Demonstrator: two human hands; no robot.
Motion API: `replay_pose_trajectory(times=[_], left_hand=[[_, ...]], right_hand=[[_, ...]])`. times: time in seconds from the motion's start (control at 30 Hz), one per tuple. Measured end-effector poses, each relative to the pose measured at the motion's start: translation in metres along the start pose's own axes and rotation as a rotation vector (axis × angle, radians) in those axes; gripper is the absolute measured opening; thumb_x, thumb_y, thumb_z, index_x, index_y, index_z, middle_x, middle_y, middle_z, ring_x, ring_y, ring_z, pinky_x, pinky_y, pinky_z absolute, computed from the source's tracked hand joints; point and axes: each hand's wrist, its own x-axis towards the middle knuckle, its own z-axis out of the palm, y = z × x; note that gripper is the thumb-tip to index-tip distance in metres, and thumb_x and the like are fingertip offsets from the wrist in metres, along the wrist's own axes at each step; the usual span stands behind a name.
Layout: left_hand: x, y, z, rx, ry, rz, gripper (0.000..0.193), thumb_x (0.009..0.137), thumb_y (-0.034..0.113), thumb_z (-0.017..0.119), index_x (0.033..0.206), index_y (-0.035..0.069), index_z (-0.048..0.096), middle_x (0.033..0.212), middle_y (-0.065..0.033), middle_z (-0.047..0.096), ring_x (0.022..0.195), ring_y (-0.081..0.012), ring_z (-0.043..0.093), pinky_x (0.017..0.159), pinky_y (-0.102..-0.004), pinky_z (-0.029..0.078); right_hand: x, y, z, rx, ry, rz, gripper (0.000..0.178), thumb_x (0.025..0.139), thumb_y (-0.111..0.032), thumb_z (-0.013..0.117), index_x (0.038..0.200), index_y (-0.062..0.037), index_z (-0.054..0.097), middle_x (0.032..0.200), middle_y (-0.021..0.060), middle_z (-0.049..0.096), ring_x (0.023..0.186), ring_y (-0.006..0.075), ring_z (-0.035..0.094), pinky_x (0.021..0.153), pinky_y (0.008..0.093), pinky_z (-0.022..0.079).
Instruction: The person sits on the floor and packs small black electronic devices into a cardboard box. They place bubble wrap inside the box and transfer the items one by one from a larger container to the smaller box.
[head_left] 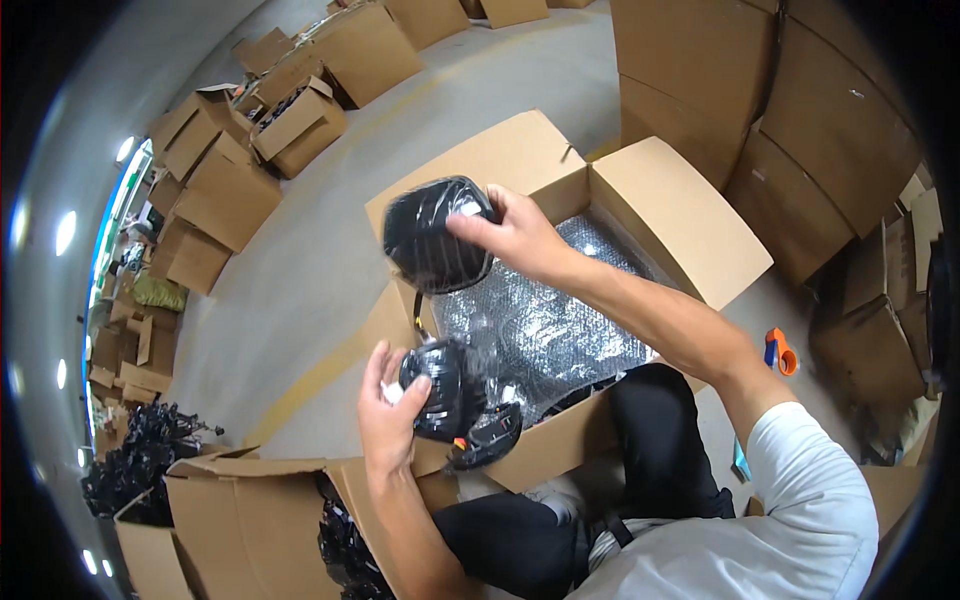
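My right hand (pixel 515 233) is closed on the edge of a black car side mirror (pixel 425 225), wrapped in clear film, held above the open box's far left side. A dark cable with a small connector (pixel 419 322) hangs below it. Lower down, my left hand (pixel 388 408) grips a second film-wrapped black side mirror (pixel 440 385) with its thumb across the front. A dark mounting base (pixel 490 438) with coloured wire ends sits at its lower right. Something white shows between the left fingers, too small to name. Beneath both mirrors, silvery bubble wrap (pixel 560 310) covers the contents of the cardboard box (pixel 685 215).
To the right lies an orange and blue tape dispenser (pixel 780 352) on the floor. Tall stacked cartons (pixel 695 80) stand at the far right. At the lower left, an open carton (pixel 245 520) adjoins a heap of black wrapped parts (pixel 150 460). More cartons (pixel 220 190) line the left.
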Motion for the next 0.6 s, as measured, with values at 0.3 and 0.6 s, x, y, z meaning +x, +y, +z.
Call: replay_pose_trajectory(times=[0.3,0.6], left_hand=[[0.000,-0.023,-0.017,-0.328,0.109,-0.236,0.039,0.094,0.008,0.071,0.126,-0.011,0.060,0.112,-0.0138,0.071,0.098,-0.0193,0.069,0.090,-0.0333,0.056],[0.003,-0.030,-0.032,-0.372,0.417,-0.195,0.030,0.099,0.016,0.065,0.119,-0.007,0.062,0.110,-0.0145,0.071,0.096,-0.0211,0.070,0.089,-0.0345,0.058]], right_hand=[[0.031,0.265,0.023,0.032,0.068,0.783,0.040,0.094,-0.025,0.075,0.118,0.0039,0.066,0.102,0.0118,0.072,0.085,0.0196,0.068,0.075,0.0343,0.057],[0.015,0.311,0.051,-0.958,0.157,0.361,0.039,0.086,-0.031,0.078,0.100,0.0035,0.066,0.099,0.0263,0.071,0.101,0.0435,0.068,0.089,0.0480,0.054]])
